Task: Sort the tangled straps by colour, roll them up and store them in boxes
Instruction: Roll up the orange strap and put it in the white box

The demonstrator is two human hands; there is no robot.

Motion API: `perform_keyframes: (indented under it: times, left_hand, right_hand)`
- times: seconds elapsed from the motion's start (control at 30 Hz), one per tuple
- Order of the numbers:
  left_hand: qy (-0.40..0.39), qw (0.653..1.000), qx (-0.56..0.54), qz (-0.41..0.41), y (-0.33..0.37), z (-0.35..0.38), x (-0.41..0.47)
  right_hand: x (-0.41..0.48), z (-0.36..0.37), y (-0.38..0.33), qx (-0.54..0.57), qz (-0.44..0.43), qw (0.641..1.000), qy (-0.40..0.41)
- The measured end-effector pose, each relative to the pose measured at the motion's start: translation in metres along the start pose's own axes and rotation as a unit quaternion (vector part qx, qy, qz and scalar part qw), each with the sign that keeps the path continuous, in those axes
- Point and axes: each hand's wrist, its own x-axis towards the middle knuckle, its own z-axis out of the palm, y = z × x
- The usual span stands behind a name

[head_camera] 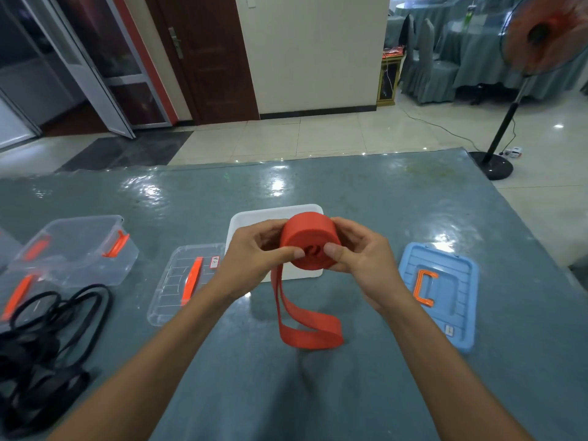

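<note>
Above the middle of the table, in the head view, a red strap roll is held up between both hands, in front of a white box whose near edge it covers. The left hand grips the roll from its left side, fingers curled behind the rim and thumb pressed on the near flat face beside the centre. The right hand grips it from the right in the same way, its thumb on the face just across from the left one. A loose tail of the same strap hangs from the roll's lower left side and ends in a loop lying on the table between the forearms.

Counted: one red roll and one white box. One clear box with orange latches stands well to the left. Two lids lie flat, a clear lid with an orange handle just left of the white box, and a blue lid with an orange handle to the right. One heap of black straps lies at the near left; its strands are too tangled to count. One fan stands on the floor beyond the table's right corner.
</note>
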Motion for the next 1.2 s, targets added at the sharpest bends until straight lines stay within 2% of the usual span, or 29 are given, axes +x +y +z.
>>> perform_keyframes:
  times: [0.13,0.2,0.27,0.33,0.4,0.47,0.57,0.73,0.87,0.97,1.1,1.2]
  left_hand:
    - [0.001,1.0,-0.028,-0.007,-0.003,0.007,-0.002]
    - [-0.004,1.0,-0.012,-0.008,-0.004,0.006,-0.002]
    - [-0.015,0.999,0.05,-0.009,-0.006,0.002,-0.003]
    - [-0.031,0.991,0.126,-0.01,-0.006,-0.002,-0.004]
    - [-0.051,0.98,0.191,0.008,-0.003,-0.005,-0.003]
    - [-0.075,0.97,0.231,0.019,0.001,-0.007,-0.001]
    - [-0.088,0.97,0.225,0.012,0.005,-0.006,0.002]
    - [-0.034,0.995,0.095,-0.007,0.005,0.0,0.003]
    - [0.007,1.0,-0.019,-0.014,-0.005,0.011,-0.003]
    - [0.008,0.999,-0.049,-0.021,-0.012,0.018,-0.008]
    - [0.015,0.999,-0.03,-0.016,-0.018,0.018,-0.007]
    - [0.009,1.0,0.017,-0.015,-0.024,0.014,-0.009]
  right_hand:
    - [-0.007,0.004,0.004,0.143,0.021,0.99,-0.004]
    - [-0.013,0.008,0.011,0.175,0.038,0.984,-0.007]
    - [-0.018,0.009,0.015,0.101,0.028,0.994,0.007]
    - [-0.019,0.006,0.013,-0.06,-0.029,0.998,0.008]
    - [-0.02,0.004,0.006,-0.197,-0.088,0.976,-0.02]
    - [-0.02,0.004,-0.001,-0.289,-0.142,0.945,-0.066]
    - [-0.016,0.003,-0.005,-0.348,-0.198,0.913,-0.084]
    - [-0.016,-0.001,-0.004,-0.25,-0.173,0.952,-0.018]
    - [-0.017,-0.002,0.002,-0.028,-0.072,0.995,0.057]
    - [-0.019,0.003,0.006,0.097,-0.017,0.991,0.089]
    - [-0.022,0.013,0.016,0.153,0.003,0.982,0.107]
    - [-0.024,0.016,0.023,0.088,-0.015,0.99,0.106]
